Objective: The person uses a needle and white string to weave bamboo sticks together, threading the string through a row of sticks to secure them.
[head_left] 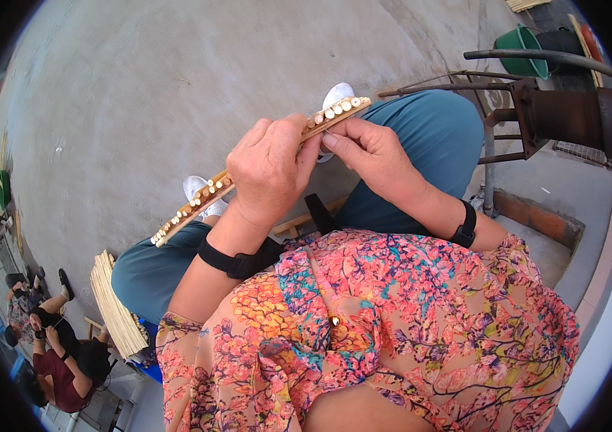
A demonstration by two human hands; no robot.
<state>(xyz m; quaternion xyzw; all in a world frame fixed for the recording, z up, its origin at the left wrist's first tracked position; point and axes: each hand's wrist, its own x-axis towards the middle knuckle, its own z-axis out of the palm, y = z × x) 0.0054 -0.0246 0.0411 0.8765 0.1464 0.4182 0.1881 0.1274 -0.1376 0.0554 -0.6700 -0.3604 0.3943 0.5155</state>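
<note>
Across my lap, a long narrow row of pale cut stalks runs slantwise from lower left to upper right. Many round cream ends show along its upper edge, and a flat tan strip lies along its lower side. My left hand is closed around its middle, hiding the stalks there. Close to the upper right end, my right hand is closed, thumb and forefinger pinched against the lower edge. Something small and dark shows at those fingertips, too small to name.
A bundle of pale stalks lies beside my left knee. A green bucket and a dark metal frame stand at the right. Several people sit at the far left, one in a maroon top. Grey concrete floor stretches ahead.
</note>
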